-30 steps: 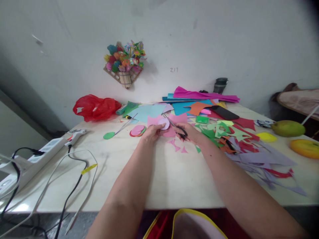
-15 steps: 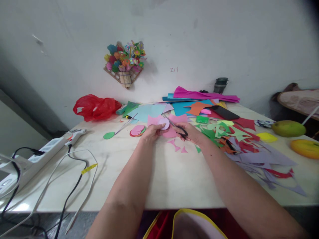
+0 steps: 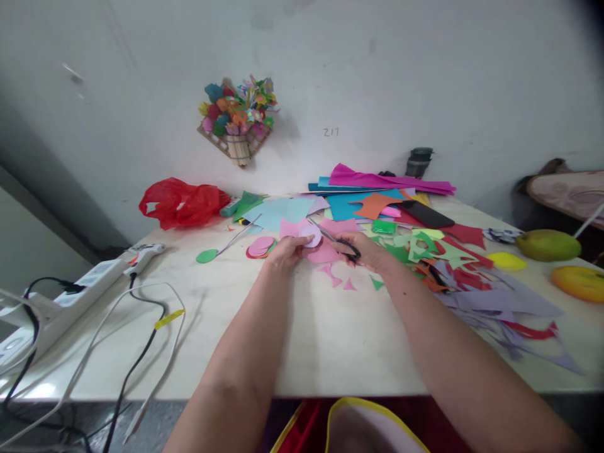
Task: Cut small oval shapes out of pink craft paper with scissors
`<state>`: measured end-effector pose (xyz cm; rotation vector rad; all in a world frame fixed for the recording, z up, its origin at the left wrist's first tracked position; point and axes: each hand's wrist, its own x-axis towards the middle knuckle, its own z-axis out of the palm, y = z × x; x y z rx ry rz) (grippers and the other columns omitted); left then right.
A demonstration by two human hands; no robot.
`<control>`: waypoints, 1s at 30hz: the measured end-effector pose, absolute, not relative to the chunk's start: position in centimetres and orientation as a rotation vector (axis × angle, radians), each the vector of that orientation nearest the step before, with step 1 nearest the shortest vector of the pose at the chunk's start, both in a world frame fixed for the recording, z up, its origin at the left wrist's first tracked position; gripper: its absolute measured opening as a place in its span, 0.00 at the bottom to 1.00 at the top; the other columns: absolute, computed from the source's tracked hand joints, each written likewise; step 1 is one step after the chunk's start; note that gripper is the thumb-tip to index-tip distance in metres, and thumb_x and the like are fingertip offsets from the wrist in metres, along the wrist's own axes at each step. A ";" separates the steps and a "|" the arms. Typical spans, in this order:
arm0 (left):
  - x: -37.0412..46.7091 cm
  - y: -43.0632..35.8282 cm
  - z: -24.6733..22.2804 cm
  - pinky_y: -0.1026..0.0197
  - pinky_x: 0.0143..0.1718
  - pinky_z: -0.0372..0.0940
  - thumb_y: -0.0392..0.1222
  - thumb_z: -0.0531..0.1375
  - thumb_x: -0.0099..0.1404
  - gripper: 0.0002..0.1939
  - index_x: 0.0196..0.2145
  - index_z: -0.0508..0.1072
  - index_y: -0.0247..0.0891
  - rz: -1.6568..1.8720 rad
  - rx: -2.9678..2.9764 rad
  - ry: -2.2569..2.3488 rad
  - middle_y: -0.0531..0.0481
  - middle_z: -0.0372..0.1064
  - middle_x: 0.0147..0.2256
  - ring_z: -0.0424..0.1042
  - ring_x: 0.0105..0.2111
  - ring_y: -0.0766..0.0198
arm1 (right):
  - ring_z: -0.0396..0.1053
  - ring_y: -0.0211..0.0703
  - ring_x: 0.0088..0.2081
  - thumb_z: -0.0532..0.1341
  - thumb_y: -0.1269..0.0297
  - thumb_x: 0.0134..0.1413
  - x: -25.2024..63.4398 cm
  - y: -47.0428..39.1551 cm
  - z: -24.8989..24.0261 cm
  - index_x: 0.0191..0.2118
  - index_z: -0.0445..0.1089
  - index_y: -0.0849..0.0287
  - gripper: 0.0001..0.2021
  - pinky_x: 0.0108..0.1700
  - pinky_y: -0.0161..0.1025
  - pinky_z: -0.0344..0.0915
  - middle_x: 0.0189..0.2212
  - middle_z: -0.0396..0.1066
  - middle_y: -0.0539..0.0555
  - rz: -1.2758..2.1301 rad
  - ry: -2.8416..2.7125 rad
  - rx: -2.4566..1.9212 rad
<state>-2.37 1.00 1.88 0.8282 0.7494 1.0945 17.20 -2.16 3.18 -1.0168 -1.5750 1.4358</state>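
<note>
My left hand [image 3: 293, 250] pinches a pale lilac paper circle [image 3: 310, 235] between thumb and fingers. Scissors [image 3: 349, 249] with black handles are gripped in my right hand [image 3: 361, 248]; their blades reach up and left, beside the circle's right edge. Beneath both hands lies pink paper [image 3: 338, 225] with cut edges. Small pink offcuts [image 3: 329, 274] and a green triangle [image 3: 376, 283] are on the table just in front of my hands. Left of my left hand sit a stack of paper circles [image 3: 261, 246], pink on top, and a single green circle [image 3: 206, 256].
A heap of coloured paper scraps [image 3: 491, 302] covers the right side, near two mangoes [image 3: 547, 244]. Paper sheets [image 3: 363, 204] and a dark phone [image 3: 427, 214] lie behind. A red plastic bag [image 3: 184, 204] stands back left; a power strip [image 3: 85, 292] and cables are at left.
My right hand and the scissors have shifted very slightly to the right. The lilac circle stays held in my left hand in nearly the same place.
</note>
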 end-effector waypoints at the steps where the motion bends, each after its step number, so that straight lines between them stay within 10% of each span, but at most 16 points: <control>1: -2.4 1.0 1.9 0.62 0.35 0.73 0.23 0.59 0.54 0.07 0.32 0.74 0.24 1.092 0.830 0.756 0.38 0.74 0.32 0.75 0.34 0.58 | 0.50 0.29 0.12 0.63 0.53 0.44 17.3 -2.2 3.2 0.25 0.61 0.59 0.15 0.12 0.30 0.50 0.12 0.52 0.41 1.436 -1.579 -1.024; 30: -2.3 0.9 2.0 0.62 0.39 0.72 0.23 0.59 0.55 0.06 0.31 0.74 0.23 1.095 0.847 0.778 0.38 0.75 0.32 0.75 0.33 0.60 | 0.50 0.29 0.12 0.64 0.55 0.42 16.5 -2.6 3.5 0.22 0.59 0.58 0.16 0.13 0.31 0.49 0.11 0.53 0.42 1.424 -1.538 -1.032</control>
